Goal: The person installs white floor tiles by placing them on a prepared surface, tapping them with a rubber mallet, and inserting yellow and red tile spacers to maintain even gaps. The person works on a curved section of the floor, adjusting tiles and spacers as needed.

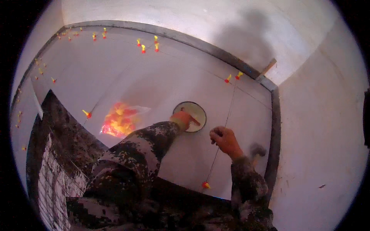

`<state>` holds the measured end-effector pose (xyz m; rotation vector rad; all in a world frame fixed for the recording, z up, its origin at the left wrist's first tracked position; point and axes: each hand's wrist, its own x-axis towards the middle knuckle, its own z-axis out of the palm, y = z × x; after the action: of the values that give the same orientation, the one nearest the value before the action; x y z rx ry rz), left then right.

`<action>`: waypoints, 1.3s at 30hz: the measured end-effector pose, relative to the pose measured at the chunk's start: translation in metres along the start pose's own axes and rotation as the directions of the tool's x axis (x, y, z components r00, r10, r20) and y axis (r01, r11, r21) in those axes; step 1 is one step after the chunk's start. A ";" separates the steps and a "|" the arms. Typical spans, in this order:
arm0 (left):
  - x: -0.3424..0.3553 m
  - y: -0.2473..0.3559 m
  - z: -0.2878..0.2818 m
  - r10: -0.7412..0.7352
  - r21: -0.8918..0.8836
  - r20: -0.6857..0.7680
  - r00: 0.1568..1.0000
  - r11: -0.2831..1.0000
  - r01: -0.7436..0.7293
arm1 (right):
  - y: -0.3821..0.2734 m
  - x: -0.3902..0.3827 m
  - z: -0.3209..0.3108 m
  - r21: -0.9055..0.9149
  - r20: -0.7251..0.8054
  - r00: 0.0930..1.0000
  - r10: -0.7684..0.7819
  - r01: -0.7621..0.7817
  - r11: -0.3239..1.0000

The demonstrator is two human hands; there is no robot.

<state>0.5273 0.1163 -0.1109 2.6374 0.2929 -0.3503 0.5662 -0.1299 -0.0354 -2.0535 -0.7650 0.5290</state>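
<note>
My left hand [182, 119] reaches over a round, shallow dish [196, 112] with a dark rim and pale inside. Two of its fingers show apart, one pointing over the dish; nothing is visible in them. My right hand [227, 141] is raised to the right of the dish, fingers curled together in a pinch. Whatever it may hold is too small to make out. Left of the dish lies a clear plastic bag [121, 118] full of red and yellow tile levelling clips. Both forearms wear camouflage sleeves.
Large pale floor tiles [169, 81] carry several red-and-yellow tile levellers [143, 49] along their joints. A mallet [257, 150] lies beside my right forearm. A wooden strip [266, 68] leans at the far wall. Rough dark ground [65, 119] lies at left.
</note>
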 end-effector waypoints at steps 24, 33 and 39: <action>0.035 0.000 0.027 0.038 0.139 -0.107 0.994 0.990 -0.023 | 0.165 -0.142 0.064 -0.570 0.096 0.977 -0.189 0.210 0.794; -0.004 0.011 0.001 0.312 -0.270 -0.403 0.860 0.857 -0.438 | 0.157 -0.141 0.061 -0.614 0.189 0.967 -0.169 0.251 0.749; -0.047 0.045 0.054 0.236 -0.649 0.146 0.961 0.755 -0.087 | 0.166 -0.136 0.062 -0.620 0.246 0.961 -0.130 0.258 0.741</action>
<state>0.4841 0.0443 -0.1250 1.9060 0.0788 -0.3955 0.4837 -0.2612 -0.1957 -2.5287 -1.4224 0.3625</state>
